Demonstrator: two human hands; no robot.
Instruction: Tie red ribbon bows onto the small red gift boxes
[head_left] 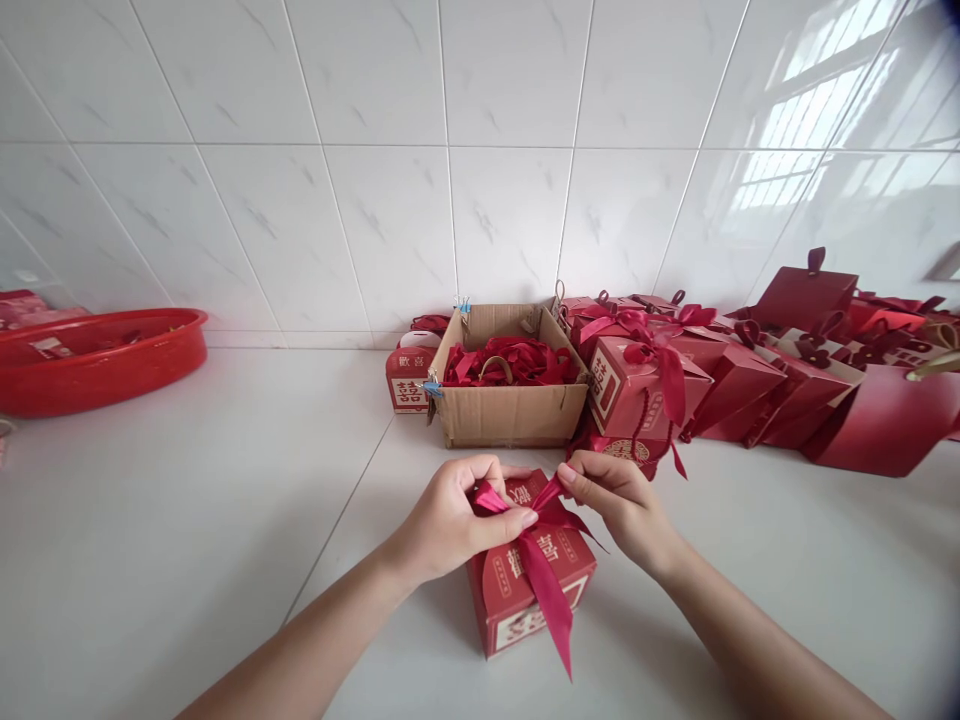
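Observation:
A red gift box (499,590) with pale printed characters stands on the counter in front of me. Across its top runs a magenta satin ribbon (549,600), gathered into a bow at the middle, with one long tail hanging over the near side. My left hand (465,515) is closed on the ribbon, its thumb pressed at the knot and its fingers behind the left loop. On the other side, my right hand (619,500) pinches the ribbon's right loop between thumb and fingers. The fingers partly hide the knot.
Behind the gift box is an open cardboard box (514,415) of red ribbons (517,362), with blue clips at its corners. Several red gift boxes (649,385) crowd the right; another printed box (411,380) stands left of the carton. A red basin (105,360) sits far left. White tiles (386,220) line the wall.

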